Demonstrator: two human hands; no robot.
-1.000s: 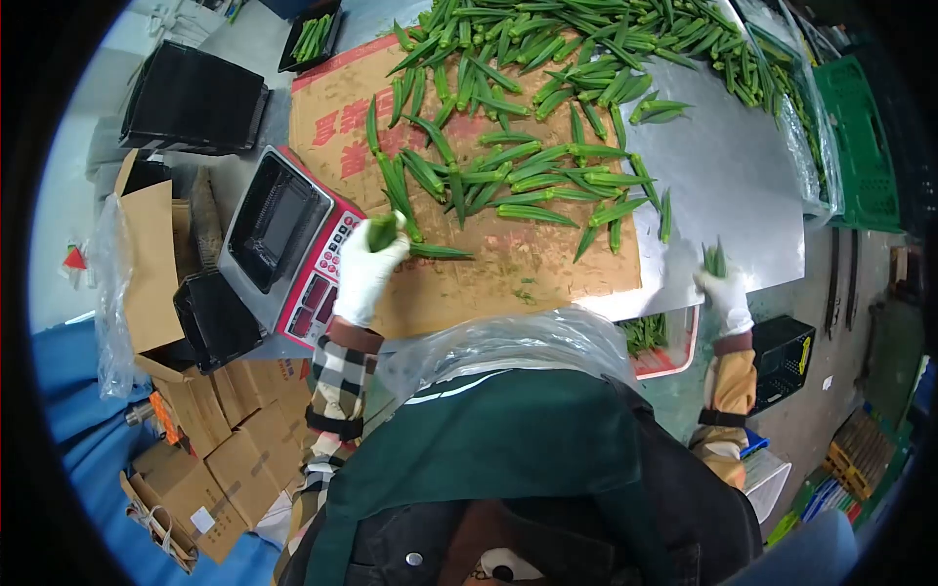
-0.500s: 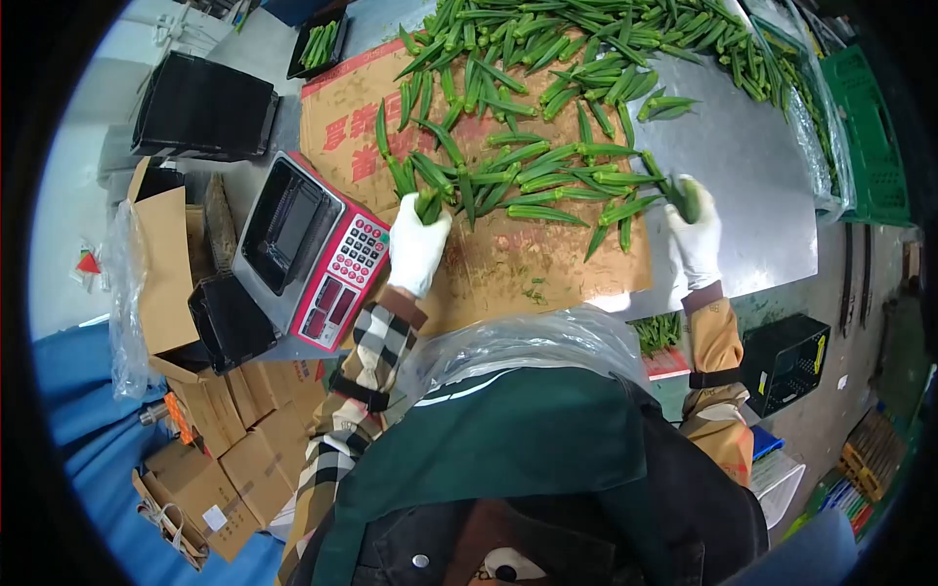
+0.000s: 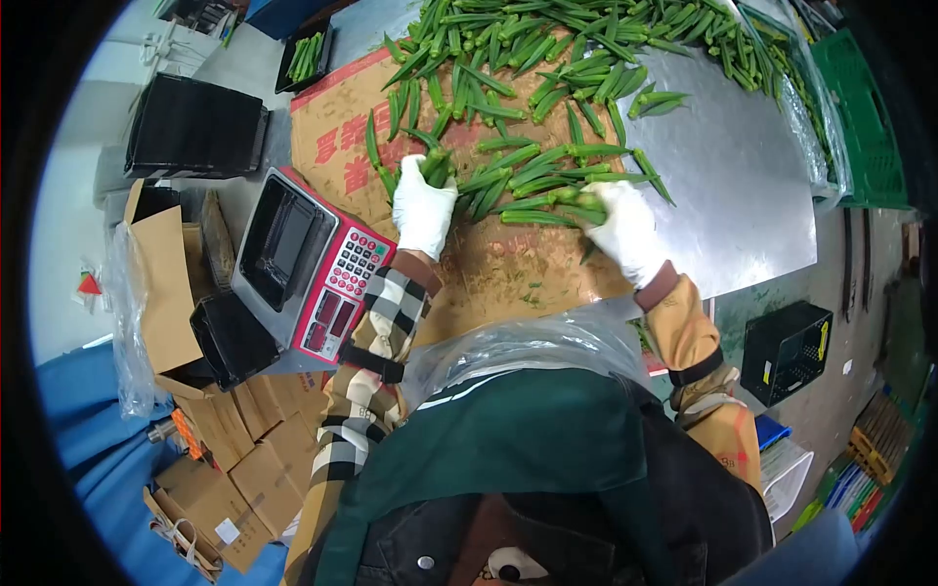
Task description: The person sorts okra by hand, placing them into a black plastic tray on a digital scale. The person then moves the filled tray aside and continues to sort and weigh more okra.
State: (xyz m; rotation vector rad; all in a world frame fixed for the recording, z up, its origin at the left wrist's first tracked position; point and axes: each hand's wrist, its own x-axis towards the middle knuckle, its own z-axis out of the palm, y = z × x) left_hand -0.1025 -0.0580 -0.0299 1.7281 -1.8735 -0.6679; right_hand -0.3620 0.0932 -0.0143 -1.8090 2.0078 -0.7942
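Note:
My left hand (image 3: 426, 213), in a white glove, is closed around okra pods (image 3: 438, 168) over the left part of the cardboard sheet (image 3: 479, 293). To the right, my white-gloved right hand (image 3: 627, 232) has its fingers closed on okra at the right end of a row of pods (image 3: 537, 176). Its fingers hide part of those pods. A large heap of green okra (image 3: 528, 39) covers the far side of the sheet and spreads onto the metal table (image 3: 743, 195).
Left of the sheet stands a red-framed scale (image 3: 337, 283) with a keypad. Beyond it are a black bin (image 3: 200, 125) and a small black tray (image 3: 293, 73) holding okra. A green crate (image 3: 855, 117) stands at the far right, a black crate (image 3: 787, 352) lower right.
My right hand has moved left from the bare metal onto the row of okra. My left hand has shifted slightly up and right, still holding okra.

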